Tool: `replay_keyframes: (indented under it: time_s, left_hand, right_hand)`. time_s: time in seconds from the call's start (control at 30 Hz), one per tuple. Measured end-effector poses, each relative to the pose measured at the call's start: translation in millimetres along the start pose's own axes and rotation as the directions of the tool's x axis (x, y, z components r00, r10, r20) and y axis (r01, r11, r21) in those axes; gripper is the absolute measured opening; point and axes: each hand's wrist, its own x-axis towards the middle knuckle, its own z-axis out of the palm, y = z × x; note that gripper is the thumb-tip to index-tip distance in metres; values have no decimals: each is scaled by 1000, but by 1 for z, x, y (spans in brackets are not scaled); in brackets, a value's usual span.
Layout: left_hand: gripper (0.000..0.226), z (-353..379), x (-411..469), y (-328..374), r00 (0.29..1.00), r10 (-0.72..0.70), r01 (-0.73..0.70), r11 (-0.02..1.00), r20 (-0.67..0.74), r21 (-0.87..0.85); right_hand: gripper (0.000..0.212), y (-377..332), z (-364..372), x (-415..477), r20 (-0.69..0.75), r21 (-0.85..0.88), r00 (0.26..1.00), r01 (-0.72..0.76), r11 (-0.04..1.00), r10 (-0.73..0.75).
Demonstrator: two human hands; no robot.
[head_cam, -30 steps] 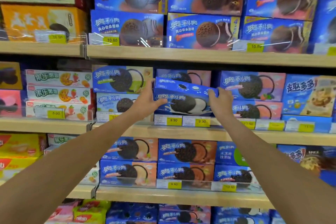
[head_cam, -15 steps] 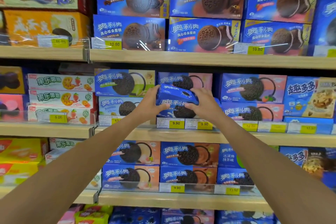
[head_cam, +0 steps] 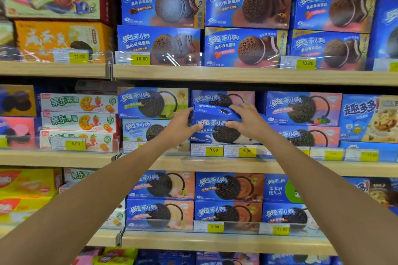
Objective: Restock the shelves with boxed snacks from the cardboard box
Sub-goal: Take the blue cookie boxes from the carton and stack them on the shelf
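Note:
A blue cookie box [head_cam: 213, 122] with a dark sandwich cookie on its front sits in the middle shelf [head_cam: 215, 164], under a pink-and-blue box. My left hand [head_cam: 183, 125] holds its left end, thumb on the front. My right hand [head_cam: 247, 121] lies over its top right part, fingers on the top face and thumb on the front. The cardboard box is out of view.
Blue cookie boxes fill the rows above, beside and below. Green-and-white fruit biscuit boxes [head_cam: 78, 120] are stacked to the left. Clear plastic rails with yellow price tags [head_cam: 213, 150] run along each shelf front. Orange and red boxes stand at the upper left.
The blue box has gone deeper into the middle shelf slot. My right hand slid from its right end onto its top and front. The view has drifted slightly downward.

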Motion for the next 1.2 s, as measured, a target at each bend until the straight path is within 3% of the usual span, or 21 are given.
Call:
replay_keyframes:
  time_s: [0.13, 0.27, 0.43, 0.53, 0.67, 0.87, 0.93, 1.1, 1.2]
  left_hand:
    - [64, -1, 7, -8, 999, -22, 22, 999, 25, 28]
    - [40, -6, 2, 3, 994, -74, 81, 993, 75, -86]
    - [39, -7, 2, 0, 993, -70, 80, 991, 91, -107]
    - [39, -2, 4, -5, 997, -69, 71, 997, 39, -40]
    - [63, 3, 5, -8, 998, -65, 65, 994, -5, 90]
    - [44, 19, 5, -18, 997, -35, 16, 960, 63, 280]
    - [42, 22, 5, -20, 999, -28, 18, 956, 33, 293]
    - [39, 14, 5, -26, 972, 0, 74, 950, -237, 304]
    - [44, 4, 7, -34, 960, 22, 70, 946, -278, 317]
  right_hand:
    - [66, -1, -3, 1, 12, -27, 1000, -2, 1000, 2]
    - [67, -2, -10, 10, 49, -76, 999, 7, 997, -3]
    - [69, -6, -12, 16, 74, -139, 997, 7, 990, 3]
    - [69, -7, -6, 13, 78, -135, 997, -12, 991, 23]
    - [53, -3, 14, 5, 87, -107, 996, -9, 994, 19]
    - [59, 1, 32, 3, 60, -289, 998, 21, 957, -4]
    - [62, 1, 36, 1, 50, -365, 999, 26, 931, -8]
    - [61, -2, 47, -2, -10, -436, 1000, 11, 900, -17]
    - [62, -1, 48, -2, -45, -433, 998, 15, 901, -39]
